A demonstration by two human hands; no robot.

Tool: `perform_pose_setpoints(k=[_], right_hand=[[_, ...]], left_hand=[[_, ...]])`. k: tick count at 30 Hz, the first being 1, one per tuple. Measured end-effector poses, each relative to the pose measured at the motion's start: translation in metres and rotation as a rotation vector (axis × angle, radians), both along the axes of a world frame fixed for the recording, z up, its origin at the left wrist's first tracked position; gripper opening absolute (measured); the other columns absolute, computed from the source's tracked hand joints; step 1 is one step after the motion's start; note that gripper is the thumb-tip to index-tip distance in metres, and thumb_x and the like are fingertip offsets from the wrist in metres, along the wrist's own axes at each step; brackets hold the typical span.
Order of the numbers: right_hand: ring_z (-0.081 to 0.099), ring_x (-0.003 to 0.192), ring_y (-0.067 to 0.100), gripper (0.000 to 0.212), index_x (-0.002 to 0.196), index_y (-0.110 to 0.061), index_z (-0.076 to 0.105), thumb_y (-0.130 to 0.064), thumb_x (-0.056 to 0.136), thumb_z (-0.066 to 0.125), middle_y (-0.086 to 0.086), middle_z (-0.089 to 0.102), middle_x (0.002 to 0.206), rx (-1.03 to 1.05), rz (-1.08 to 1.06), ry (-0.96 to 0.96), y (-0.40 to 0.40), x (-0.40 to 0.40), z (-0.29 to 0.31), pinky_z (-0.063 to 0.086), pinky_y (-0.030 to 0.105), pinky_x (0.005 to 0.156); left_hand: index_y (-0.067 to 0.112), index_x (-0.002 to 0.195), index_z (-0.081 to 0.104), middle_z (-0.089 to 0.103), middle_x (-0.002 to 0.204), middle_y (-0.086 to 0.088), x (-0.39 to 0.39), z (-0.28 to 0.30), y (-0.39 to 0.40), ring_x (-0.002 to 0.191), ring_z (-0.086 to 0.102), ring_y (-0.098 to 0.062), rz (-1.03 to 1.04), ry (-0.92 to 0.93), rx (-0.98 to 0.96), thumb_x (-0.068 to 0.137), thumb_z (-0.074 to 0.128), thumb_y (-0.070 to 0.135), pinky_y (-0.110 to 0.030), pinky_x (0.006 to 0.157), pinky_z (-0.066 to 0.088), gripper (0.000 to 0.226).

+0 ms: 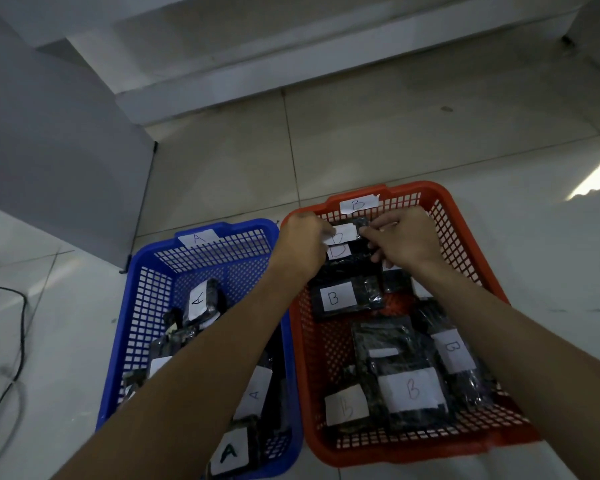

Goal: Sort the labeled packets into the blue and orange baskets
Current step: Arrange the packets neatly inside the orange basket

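Orange basket (pixel 471 244): at 1 o'clock, marked B; B packets inside.
Blue basket (pixel 142 271): at 11 o'clock, marked A, touching the orange one.
Held packet (pixel 347 233): B label, long axis 9-to-3, over the orange basket's far end.
Left hand (pixel 300 245): pinches its 9 o'clock end.
Right hand (pixel 404 240): pinches its 3 o'clock end; neither nearer.
Judgement: lower straight down.

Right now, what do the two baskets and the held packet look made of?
Orange basket and blue basket: likely moulded plastic, going by the uniform colour and grid-perforated walls. Packet gripped by left hand and right hand: dark contents in what looks like clear glossy film that wrinkles and glints, with a matte white B label, probably paper.
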State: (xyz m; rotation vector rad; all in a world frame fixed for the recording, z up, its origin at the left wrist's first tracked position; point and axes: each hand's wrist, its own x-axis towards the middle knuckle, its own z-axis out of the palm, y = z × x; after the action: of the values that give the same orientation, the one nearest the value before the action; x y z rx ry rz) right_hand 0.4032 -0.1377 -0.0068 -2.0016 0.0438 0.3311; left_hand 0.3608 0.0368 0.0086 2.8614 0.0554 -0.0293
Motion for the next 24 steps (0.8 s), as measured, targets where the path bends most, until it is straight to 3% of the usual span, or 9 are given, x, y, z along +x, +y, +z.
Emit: perform_pose_setpoints(k=[3,7,12,18,21,24], right_hand=[[0.067,0.042,0.013,0.013,0.091,-0.016,0.068,-0.019,0.087,0.080,0.006,0.073,0.069,0.000,0.038,-0.060,-0.007,-0.004,0.007,0.045,0.020,0.036],[0.071,0.054,0.016,0.009,0.089,-0.014,0.075,-0.018,0.084,0.082,0.004,0.075,0.068,0.004,0.199,-0.076,-0.035,-0.020,0.021,0.052,0.021,0.051],[0.073,0.071,0.007,0.012,0.080,-0.022,0.078,-0.029,0.077,0.087,-0.006,0.077,0.077,-0.206,0.543,0.087,-0.080,-0.059,0.030,0.056,0.023,0.068],[0.075,0.080,0.010,0.048,0.095,-0.019,0.066,-0.040,0.063,0.094,-0.002,0.077,0.089,-0.307,0.650,0.297,-0.106,-0.107,0.026,0.062,0.031,0.074],[0.075,0.083,0.012,0.053,0.102,-0.019,0.061,-0.034,0.065,0.094,0.000,0.077,0.092,-0.288,0.631,0.326,-0.104,-0.121,0.025,0.063,0.035,0.077],[0.077,0.086,0.017,0.046,0.106,-0.013,0.064,-0.024,0.071,0.091,0.006,0.079,0.096,-0.182,0.596,0.394,-0.108,-0.121,0.034,0.064,0.039,0.078]], left_hand=[[0.014,0.125,0.070,0.065,0.125,-0.006,-0.005,0.010,-0.006,0.117,0.057,-0.022,-0.020,0.002,-0.021,0.085,0.075,0.014,-0.029,0.100,0.045,0.040],[0.015,0.123,0.070,0.069,0.121,-0.004,-0.036,0.027,-0.021,0.109,0.063,-0.015,-0.119,0.076,-0.221,0.082,0.080,0.018,-0.025,0.096,0.050,0.043],[0.016,0.127,0.067,0.070,0.120,0.000,-0.088,0.029,-0.043,0.102,0.064,-0.008,-0.148,0.291,-0.343,0.084,0.079,0.029,-0.024,0.092,0.054,0.047],[0.013,0.135,0.058,0.063,0.133,-0.004,-0.108,0.021,-0.060,0.119,0.059,-0.014,-0.045,0.389,-0.361,0.085,0.079,0.026,-0.013,0.089,0.042,0.056],[0.010,0.133,0.061,0.062,0.135,-0.005,-0.103,0.019,-0.060,0.123,0.058,-0.016,0.044,0.437,-0.404,0.080,0.083,0.025,-0.019,0.096,0.047,0.059],[0.006,0.124,0.068,0.068,0.125,-0.008,-0.099,0.024,-0.055,0.114,0.064,-0.019,0.127,0.523,-0.503,0.078,0.085,0.020,-0.028,0.099,0.053,0.050]])
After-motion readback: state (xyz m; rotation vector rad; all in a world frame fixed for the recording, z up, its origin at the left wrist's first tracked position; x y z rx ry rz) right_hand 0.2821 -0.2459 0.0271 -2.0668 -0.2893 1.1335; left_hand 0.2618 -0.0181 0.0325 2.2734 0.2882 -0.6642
